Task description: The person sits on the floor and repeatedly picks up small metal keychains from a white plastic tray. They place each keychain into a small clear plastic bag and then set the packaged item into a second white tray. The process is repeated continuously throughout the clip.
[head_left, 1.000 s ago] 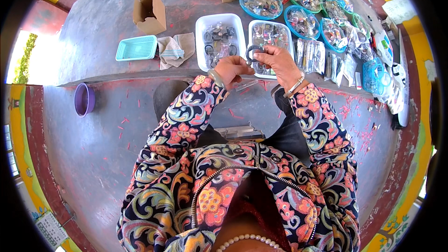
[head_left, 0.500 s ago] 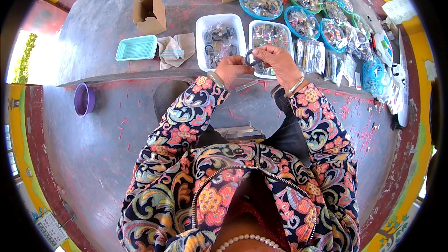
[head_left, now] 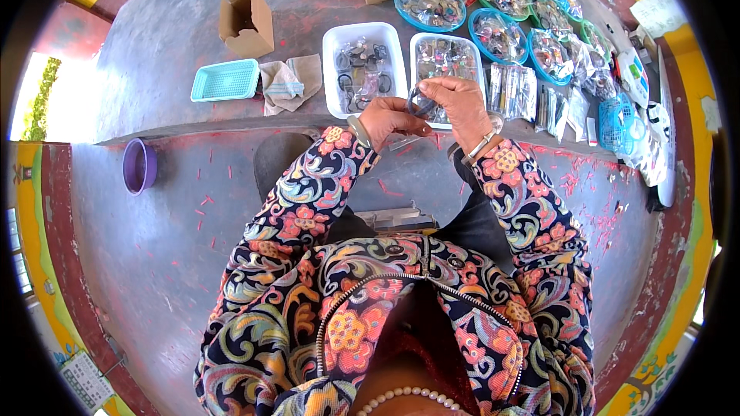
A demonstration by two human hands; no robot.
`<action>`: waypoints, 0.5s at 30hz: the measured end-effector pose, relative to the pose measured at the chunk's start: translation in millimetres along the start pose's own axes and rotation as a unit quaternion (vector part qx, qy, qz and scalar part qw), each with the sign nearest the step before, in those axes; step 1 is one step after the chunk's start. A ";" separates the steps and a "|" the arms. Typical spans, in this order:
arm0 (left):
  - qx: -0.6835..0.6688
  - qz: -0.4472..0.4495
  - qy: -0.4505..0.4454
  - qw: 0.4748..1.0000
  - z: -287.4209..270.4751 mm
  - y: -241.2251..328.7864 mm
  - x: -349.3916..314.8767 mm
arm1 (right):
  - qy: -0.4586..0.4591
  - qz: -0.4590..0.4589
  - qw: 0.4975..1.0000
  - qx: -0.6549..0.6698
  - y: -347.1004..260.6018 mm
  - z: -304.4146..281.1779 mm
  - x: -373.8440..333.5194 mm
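Between my two hands, over the near edge of the table, is a small dark loop-shaped band [head_left: 418,102]; its exact kind is too small to tell. My left hand [head_left: 388,120] pinches the loop's lower left side, fingers closed. From the right, my right hand [head_left: 458,105] grips its upper side between thumb and fingertips. Just beyond my left hand stands a white tray [head_left: 330,69] with several dark looped pieces and clear packets in it. A second white tray [head_left: 482,69], holding small mixed pieces in clear bags, lies partly behind my right hand.
Blue and green round baskets [head_left: 430,6] of bagged pieces crowd the right back. Clear packets [head_left: 512,92] lie right of the trays. Leftward are a folded cloth [head_left: 297,86], a turquoise basket [head_left: 224,81] and an open cardboard box [head_left: 248,23]. A purple basin [head_left: 139,166] sits below the table.
The loop has turned and lies a little lower between my hands. My left fingers have shifted slightly right, beneath it; my right hand has tilted slightly and keeps hold.
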State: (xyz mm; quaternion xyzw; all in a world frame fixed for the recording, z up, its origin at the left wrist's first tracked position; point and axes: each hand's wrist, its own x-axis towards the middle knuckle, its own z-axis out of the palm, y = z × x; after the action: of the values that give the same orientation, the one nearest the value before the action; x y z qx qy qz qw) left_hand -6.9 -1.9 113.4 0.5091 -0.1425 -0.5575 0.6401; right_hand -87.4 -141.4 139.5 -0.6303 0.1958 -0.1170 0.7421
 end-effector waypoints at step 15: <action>0.082 0.030 -0.021 0.996 5.3 -6.1 5.0 | 0.024 -0.026 0.988 -0.151 3.2 -6.6 6.8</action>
State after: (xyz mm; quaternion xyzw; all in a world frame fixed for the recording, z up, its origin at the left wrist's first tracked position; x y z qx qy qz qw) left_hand -12.7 -8.0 108.8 0.5435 -0.2170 -0.5350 0.6093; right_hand -84.5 -149.5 134.5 -0.7372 0.2128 -0.1207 0.6298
